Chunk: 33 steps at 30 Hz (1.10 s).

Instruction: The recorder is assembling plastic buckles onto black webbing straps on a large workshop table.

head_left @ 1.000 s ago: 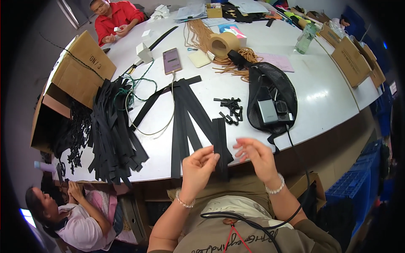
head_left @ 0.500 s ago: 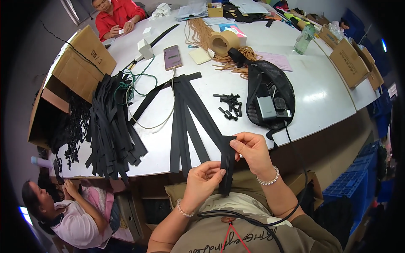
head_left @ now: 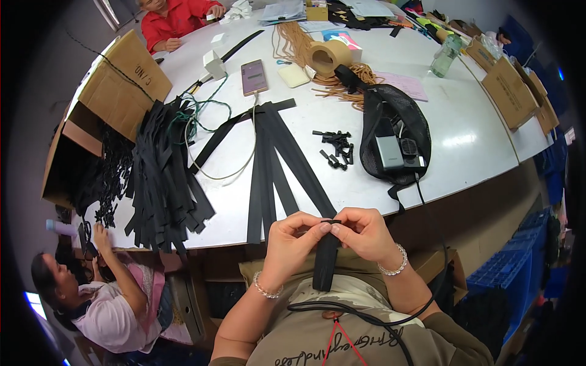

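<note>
1. Left hand: bracelet of clear, pale beads at the wrist.
2. Right hand: similar beaded bracelet.
3. Olive-brown top, short-sleeved, with a pale patch and dark script lettering.
4. Red cord under a round brown disc, possibly a pendant.
5. Black cable looped across the chest.

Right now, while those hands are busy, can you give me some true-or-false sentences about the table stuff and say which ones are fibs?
1. The left hand and right hand pinch one black strip. True.
2. The phone is inside the mesh bag. False: the phone lies on the table.
3. A clear bottle is farther right than the mesh bag. True.
4. The small black pieces are in the right hand. False: the small black pieces lie on the table.
</note>
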Tool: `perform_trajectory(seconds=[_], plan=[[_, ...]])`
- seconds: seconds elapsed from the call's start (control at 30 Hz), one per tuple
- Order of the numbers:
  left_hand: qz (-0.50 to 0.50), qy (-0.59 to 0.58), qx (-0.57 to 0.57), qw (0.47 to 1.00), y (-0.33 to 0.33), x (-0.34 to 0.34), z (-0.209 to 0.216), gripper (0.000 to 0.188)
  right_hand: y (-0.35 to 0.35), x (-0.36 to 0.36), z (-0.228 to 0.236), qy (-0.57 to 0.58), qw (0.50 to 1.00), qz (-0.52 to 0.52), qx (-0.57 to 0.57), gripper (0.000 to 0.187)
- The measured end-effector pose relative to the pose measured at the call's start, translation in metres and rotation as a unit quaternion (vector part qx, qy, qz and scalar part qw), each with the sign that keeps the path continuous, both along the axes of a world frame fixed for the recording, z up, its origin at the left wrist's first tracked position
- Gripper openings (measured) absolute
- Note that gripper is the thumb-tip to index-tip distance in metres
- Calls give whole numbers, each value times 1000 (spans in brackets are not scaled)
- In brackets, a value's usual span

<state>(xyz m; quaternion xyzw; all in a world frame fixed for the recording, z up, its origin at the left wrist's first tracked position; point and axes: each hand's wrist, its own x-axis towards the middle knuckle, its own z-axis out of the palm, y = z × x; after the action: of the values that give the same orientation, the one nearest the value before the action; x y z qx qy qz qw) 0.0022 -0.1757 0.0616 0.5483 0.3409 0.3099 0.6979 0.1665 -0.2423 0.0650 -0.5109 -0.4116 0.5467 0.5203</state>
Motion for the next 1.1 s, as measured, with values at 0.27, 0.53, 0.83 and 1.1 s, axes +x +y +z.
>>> perform_trajectory(seconds=[0.27, 0.53, 0.83, 1.1], plan=[[150, -217, -245, 933, -32, 34, -30, 15, 3, -27, -31, -114, 957, -192, 186, 8], [187, -287, -280, 897, -17, 45, -39, 15, 9, -31, -54, 20, 947, -270, 173, 3], [270, -105, 57, 955, -13, 71, -55, 6, 10, -23, -54, 84, 976, -188, 75, 11], [223, -32, 171, 959, 6, 100, -52, 12, 15, -7, -57, 125, 951, -253, 125, 21]])
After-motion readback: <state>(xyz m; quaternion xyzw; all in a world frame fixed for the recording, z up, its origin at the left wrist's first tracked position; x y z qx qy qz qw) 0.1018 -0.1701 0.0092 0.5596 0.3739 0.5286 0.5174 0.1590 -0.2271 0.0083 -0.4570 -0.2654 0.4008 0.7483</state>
